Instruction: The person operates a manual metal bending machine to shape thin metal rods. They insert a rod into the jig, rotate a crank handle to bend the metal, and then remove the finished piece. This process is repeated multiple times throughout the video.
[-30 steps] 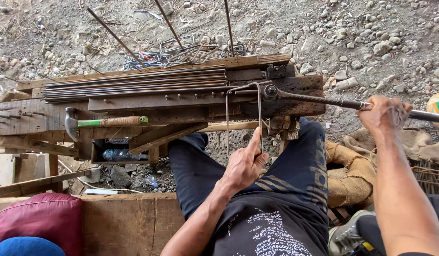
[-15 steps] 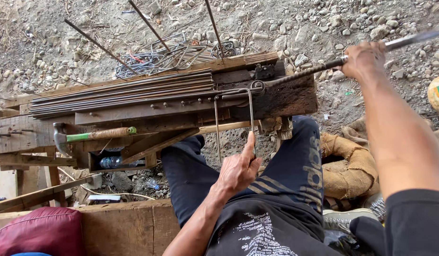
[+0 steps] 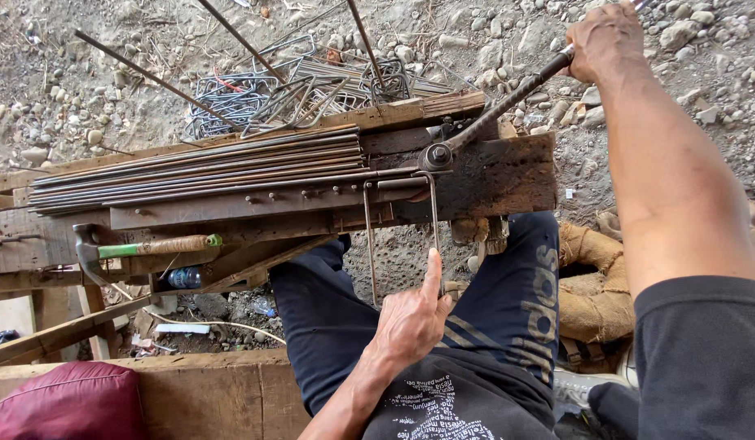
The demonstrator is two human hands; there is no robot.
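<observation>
Left hand nearest, fingers pinching the bent rod, which hangs from the bench toward the lap. Beyond, right hand is clenched on the lever; its axis slants down-left to the pivot.

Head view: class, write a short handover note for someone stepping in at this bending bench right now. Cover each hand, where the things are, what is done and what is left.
Right hand: gripped on the far end of the bending lever, which is angled away from the bench.
Left hand: steadying the bent wire that hangs off the bench's near edge.
Straight rods lie stacked on the wooden bench; hammer on the shelf below.
Done: finished bent pieces piled on the ground beyond.
Left: this piece is not closed yet; the stacked rods are unbent.
</observation>
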